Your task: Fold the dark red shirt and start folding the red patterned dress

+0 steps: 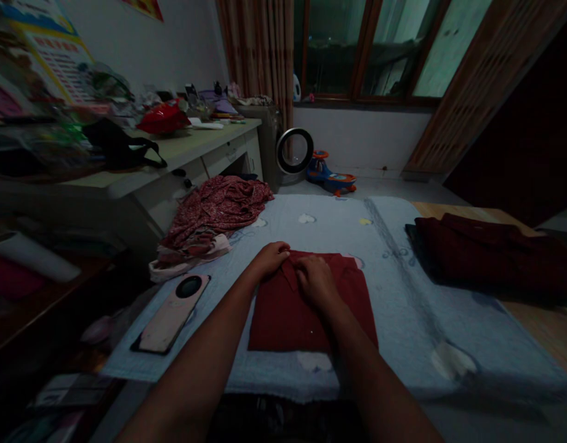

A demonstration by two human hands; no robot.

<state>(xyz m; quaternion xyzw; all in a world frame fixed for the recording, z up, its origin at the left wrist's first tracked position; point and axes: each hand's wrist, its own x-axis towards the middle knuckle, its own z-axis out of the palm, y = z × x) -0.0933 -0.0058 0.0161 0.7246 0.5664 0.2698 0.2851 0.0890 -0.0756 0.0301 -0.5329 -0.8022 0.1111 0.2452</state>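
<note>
A window (pixel 333 49) occupies the room's rear wall; a cluttered desk (pixel 204 144) stands left. A pale blue patterned cloth (pixel 338 212) covers most of a wooden surface (pixel 477 212). The folded red garment (pixel 283 323) lies flat at its front centre. The left hand (pixel 270 258) and right hand (pixel 316 280), fingers narrowed, touch the collar (pixel 290 274); grip cannot be confirmed. A phone (pixel 172 317) lies left.

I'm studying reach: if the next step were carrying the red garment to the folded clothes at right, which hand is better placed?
Probably the right hand: it touches the red garment, nearer the folded clothes. The left hand, at the collar, sits farther from them.
</note>
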